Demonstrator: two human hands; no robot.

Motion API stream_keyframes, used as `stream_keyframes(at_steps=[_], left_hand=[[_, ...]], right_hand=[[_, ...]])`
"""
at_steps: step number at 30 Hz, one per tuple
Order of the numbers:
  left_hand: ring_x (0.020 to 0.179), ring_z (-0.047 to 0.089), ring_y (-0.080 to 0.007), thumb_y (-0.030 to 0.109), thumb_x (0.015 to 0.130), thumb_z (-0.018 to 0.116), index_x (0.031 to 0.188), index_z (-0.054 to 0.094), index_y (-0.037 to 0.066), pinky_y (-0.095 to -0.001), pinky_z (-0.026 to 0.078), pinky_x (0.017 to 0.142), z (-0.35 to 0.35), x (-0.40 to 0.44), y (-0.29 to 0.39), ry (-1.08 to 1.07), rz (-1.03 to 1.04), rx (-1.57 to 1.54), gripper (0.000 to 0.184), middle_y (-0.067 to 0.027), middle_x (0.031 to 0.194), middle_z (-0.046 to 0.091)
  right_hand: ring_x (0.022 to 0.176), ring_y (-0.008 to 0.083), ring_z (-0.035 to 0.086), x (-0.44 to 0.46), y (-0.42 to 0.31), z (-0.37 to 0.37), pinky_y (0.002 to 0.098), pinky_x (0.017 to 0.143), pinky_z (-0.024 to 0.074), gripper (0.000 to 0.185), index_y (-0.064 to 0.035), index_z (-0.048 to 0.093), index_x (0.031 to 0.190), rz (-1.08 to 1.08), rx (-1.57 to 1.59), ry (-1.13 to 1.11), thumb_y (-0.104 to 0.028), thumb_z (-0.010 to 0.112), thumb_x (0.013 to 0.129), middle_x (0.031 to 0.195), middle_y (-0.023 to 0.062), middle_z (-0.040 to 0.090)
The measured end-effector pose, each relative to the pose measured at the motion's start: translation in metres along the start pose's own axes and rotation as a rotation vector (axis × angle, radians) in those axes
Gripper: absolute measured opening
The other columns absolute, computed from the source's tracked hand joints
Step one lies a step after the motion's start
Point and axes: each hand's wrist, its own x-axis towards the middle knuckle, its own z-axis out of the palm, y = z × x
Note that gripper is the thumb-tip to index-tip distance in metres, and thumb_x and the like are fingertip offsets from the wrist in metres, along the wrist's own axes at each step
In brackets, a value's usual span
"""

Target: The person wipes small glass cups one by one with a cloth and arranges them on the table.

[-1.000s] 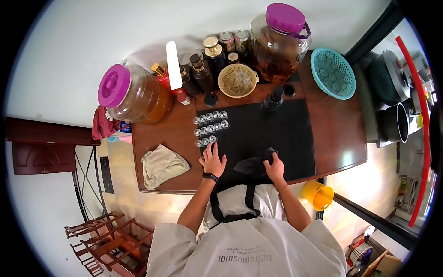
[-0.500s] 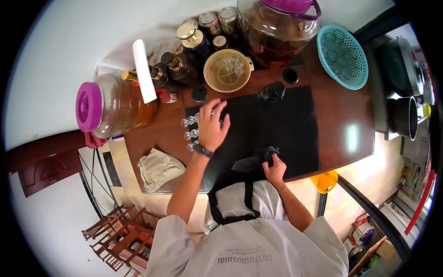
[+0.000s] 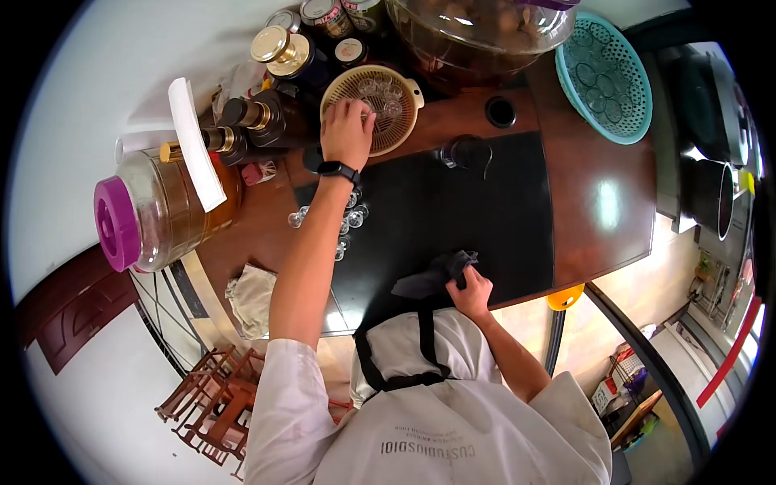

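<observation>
My left hand (image 3: 347,133), with a dark watch at the wrist, reaches into the near left side of the beige basket (image 3: 386,148). Its fingers curl downward beside several small clear glasses (image 3: 392,109); the fingertips and anything between them are hidden. Closer to me, my right hand (image 3: 470,293) grips a dark cloth (image 3: 428,275) on the black mat (image 3: 453,210). More small glasses (image 3: 354,218) stand at the mat's left side, partly covered by my left forearm. A dark round object with a clear part (image 3: 465,152) sits near the mat's far edge.
Dark bottles (image 3: 279,121) and a large purple-lidded jar (image 3: 174,202) stand at the left. Another big jar (image 3: 477,44) is behind the basket. A turquoise basket (image 3: 638,105) holds glasses at the right. A beige cloth (image 3: 252,299) lies at the left table edge.
My left hand has gone from above the small glasses on the mat forward into the beige basket, its fingers now curled. My right hand keeps hold of the dark cloth. The view has shifted.
</observation>
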Motion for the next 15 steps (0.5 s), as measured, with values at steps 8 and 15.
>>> stream_keyframes(at_steps=[8, 15], left_hand=[[0.094, 0.061, -0.0179, 0.003, 0.086, 0.062, 0.093, 0.051, 0.003, -0.0286, 0.049, 0.079, -0.069, -0.077, 0.010, 0.194, -0.142, -0.771, 0.012, -0.0088, 0.103, 0.062], [0.071, 0.057, -0.0128, -0.003, 0.084, 0.062, 0.104, 0.034, 0.006, -0.0228, 0.049, 0.061, -0.118, -0.188, 0.060, 0.316, -0.455, -1.380, 0.035, -0.0056, 0.088, 0.050]], right_hand=[[0.059, 0.0346, 0.059, -0.001, -0.004, 0.000, 0.0406, 0.050, 0.0467, 0.017, -0.0059, 0.057, 0.080, -0.023, 0.001, 0.031, -0.012, 0.065, 0.066, 0.068, 0.0117, 0.059], [0.072, 0.0387, 0.060, -0.002, -0.013, -0.006, 0.0400, 0.061, 0.0477, 0.012, -0.0005, 0.056, 0.084, -0.026, 0.216, 0.018, -0.007, 0.060, 0.075, 0.074, 0.0183, 0.060]])
